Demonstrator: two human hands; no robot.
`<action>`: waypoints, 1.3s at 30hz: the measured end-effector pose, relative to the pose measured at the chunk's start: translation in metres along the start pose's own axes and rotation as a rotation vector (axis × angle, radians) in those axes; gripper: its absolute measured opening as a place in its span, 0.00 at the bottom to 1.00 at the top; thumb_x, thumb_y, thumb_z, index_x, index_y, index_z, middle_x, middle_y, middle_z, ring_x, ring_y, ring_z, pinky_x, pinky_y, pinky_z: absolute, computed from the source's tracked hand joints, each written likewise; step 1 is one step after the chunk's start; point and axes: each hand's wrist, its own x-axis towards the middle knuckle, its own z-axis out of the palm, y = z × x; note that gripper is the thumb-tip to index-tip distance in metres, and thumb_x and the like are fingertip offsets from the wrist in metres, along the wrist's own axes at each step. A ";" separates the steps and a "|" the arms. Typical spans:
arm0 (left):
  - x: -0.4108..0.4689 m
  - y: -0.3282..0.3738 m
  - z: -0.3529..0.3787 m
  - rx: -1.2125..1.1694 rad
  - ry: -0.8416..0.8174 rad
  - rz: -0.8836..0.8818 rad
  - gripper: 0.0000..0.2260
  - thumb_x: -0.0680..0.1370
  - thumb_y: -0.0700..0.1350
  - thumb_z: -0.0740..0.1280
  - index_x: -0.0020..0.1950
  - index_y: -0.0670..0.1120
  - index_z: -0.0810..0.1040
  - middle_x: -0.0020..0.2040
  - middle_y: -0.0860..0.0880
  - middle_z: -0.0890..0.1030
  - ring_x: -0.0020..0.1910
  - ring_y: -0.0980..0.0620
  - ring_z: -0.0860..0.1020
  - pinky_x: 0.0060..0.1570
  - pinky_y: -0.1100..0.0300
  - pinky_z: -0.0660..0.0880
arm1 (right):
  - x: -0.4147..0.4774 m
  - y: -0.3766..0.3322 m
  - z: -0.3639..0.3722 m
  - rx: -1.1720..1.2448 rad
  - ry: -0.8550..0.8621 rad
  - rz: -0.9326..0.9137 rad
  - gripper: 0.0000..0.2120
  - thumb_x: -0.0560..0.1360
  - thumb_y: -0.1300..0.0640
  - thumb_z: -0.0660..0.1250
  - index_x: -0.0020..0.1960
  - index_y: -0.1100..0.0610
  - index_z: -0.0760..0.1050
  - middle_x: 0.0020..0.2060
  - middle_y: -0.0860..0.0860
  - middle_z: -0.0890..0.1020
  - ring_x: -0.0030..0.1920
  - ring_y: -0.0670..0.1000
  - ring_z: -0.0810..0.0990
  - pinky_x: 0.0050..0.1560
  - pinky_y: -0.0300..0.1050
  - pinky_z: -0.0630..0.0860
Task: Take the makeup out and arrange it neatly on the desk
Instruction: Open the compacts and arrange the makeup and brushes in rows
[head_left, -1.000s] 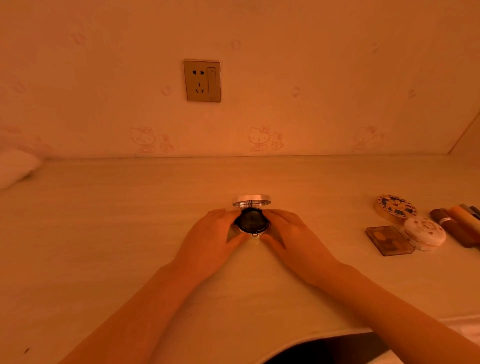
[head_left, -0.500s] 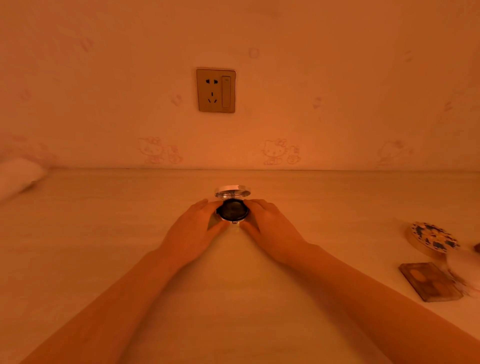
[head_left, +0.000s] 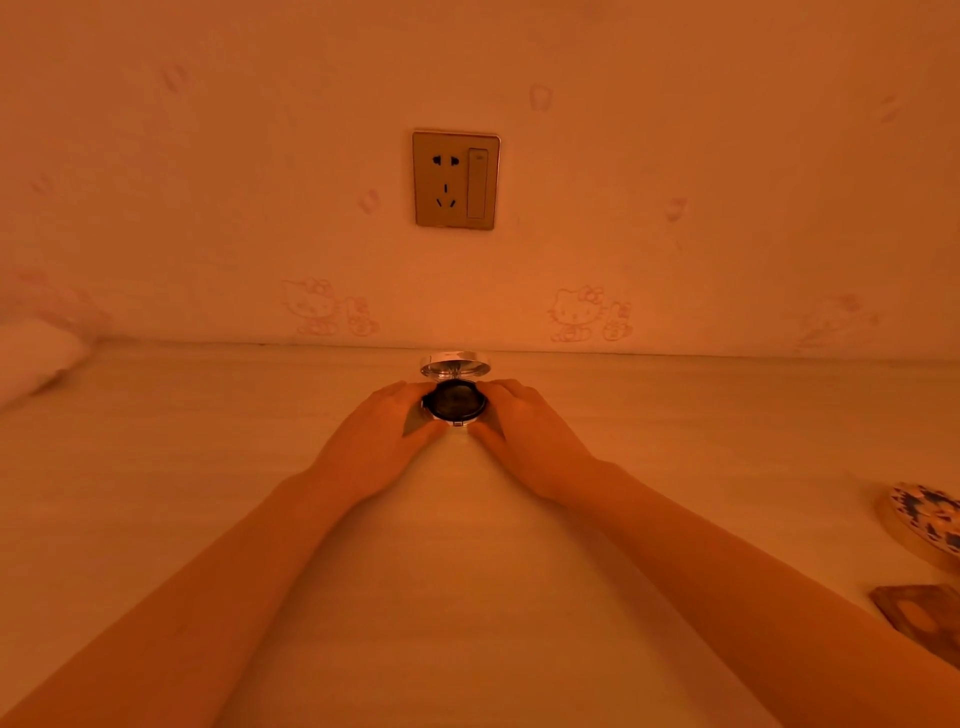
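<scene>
A round compact (head_left: 454, 400) with a dark inside lies on the pale desk (head_left: 208, 467) close to the back wall. Its silver mirrored lid (head_left: 455, 364) stands open behind it. My left hand (head_left: 384, 441) holds the compact's left side with fingers and thumb. My right hand (head_left: 524, 436) holds its right side the same way. Both forearms stretch far forward over the desk.
At the right edge lie a round compact with a blue pattern (head_left: 924, 519) and a brown eyeshadow palette (head_left: 919, 618), both partly cut off. A wall socket (head_left: 455, 179) sits above the desk. Something white (head_left: 31, 358) lies at the far left.
Both hands have slid the open compact away from me, toward the back wall. The view shifted left, so the items at the right have moved mostly out of frame.
</scene>
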 end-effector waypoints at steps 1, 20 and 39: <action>0.001 -0.001 0.000 0.003 -0.003 -0.007 0.21 0.78 0.55 0.63 0.71 0.55 0.67 0.69 0.52 0.72 0.68 0.51 0.69 0.66 0.55 0.66 | 0.001 0.000 0.000 0.002 0.000 0.002 0.22 0.79 0.53 0.60 0.72 0.55 0.64 0.68 0.53 0.69 0.67 0.55 0.67 0.67 0.48 0.66; -0.024 0.023 -0.009 0.102 0.141 0.016 0.20 0.79 0.51 0.63 0.71 0.51 0.68 0.68 0.50 0.72 0.68 0.52 0.67 0.62 0.60 0.65 | -0.032 0.002 -0.022 -0.050 -0.038 0.063 0.25 0.80 0.50 0.57 0.75 0.53 0.57 0.73 0.52 0.64 0.72 0.53 0.62 0.70 0.47 0.61; -0.067 0.186 0.068 -0.131 0.000 0.202 0.13 0.79 0.48 0.61 0.64 0.53 0.73 0.57 0.55 0.78 0.60 0.56 0.71 0.57 0.60 0.69 | -0.192 0.077 -0.117 -0.238 0.081 0.227 0.22 0.79 0.48 0.58 0.72 0.52 0.64 0.69 0.52 0.70 0.70 0.52 0.65 0.69 0.46 0.63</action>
